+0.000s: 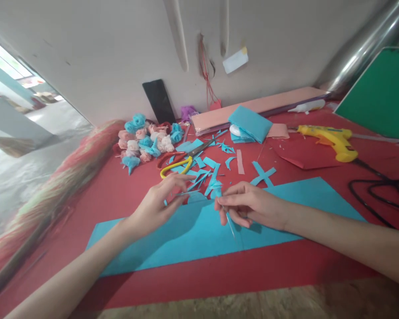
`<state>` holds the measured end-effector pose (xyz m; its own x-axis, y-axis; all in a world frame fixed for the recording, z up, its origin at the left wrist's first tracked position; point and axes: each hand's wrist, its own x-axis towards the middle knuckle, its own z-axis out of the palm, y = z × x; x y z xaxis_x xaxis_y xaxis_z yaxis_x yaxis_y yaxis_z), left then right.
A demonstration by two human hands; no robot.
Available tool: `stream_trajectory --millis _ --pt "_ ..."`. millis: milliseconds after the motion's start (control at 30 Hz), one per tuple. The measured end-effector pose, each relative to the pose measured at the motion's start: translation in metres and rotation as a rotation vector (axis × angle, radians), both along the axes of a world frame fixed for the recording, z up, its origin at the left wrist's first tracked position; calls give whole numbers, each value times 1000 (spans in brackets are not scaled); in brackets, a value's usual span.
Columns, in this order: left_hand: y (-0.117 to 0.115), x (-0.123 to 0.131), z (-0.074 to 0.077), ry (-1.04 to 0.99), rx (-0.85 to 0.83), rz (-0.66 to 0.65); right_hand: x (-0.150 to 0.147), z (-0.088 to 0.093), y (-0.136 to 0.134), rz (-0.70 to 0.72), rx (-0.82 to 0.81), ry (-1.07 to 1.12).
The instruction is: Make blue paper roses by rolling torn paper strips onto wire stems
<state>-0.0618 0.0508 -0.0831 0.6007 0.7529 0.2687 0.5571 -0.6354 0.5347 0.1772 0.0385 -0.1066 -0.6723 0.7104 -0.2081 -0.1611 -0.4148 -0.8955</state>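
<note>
A: Thin grey wire point(229, 224) tipped with crumpled blue paper, where is it?
B: In the right hand point(252, 208), grip closed on it, above the flat blue paper sheet point(295, 199) on the red desk point(219, 274).
A: The left hand point(154, 206)?
B: It's at the jagged blue scraps point(204, 170); I cannot tell whether its grip pinches one.
A: How far along?
B: Soft blue, pink and white paper rosettes point(146, 141) are piled behind, and the sheet is mostly whole.

The setting is presenting as a craft workspace, probably a hobby bench. A red-covered table point(126, 190) is carrying a yellow glue gun point(332, 139), scissors point(182, 161), cut blue scraps point(206, 170) and a pile of paper flowers point(142, 139). Rolled paper sheets point(262, 106) are lying along the plain wall point(103, 57), and a green board point(379, 93) is leaning at the right.
</note>
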Motion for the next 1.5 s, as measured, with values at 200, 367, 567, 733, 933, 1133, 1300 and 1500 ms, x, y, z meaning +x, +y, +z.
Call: stream_trajectory --millis 200,367,567,733,933,1133,1300,1500 --pt "-23 12 33 -171 4 168 -2 30 -15 -78 341 -73" --pt "-45 24 70 -311 -16 178 10 68 -32 -193 962 -151" --pt "-50 40 103 -251 32 115 11 78 -43 -372 1497 -386" --pt "-48 49 106 -312 15 113 5 77 -42 -405 1388 -318" --pt "-53 46 77 -585 -224 222 4 83 -45 -604 1278 -260" --pt "-50 55 76 -649 -308 4 2 83 -46 -630 1271 -256" --pt "-48 61 76 -606 -183 -1 1 77 -44 -587 1319 -216" --pt "-49 63 74 -580 -153 41 -1 67 -42 -567 1379 -249"
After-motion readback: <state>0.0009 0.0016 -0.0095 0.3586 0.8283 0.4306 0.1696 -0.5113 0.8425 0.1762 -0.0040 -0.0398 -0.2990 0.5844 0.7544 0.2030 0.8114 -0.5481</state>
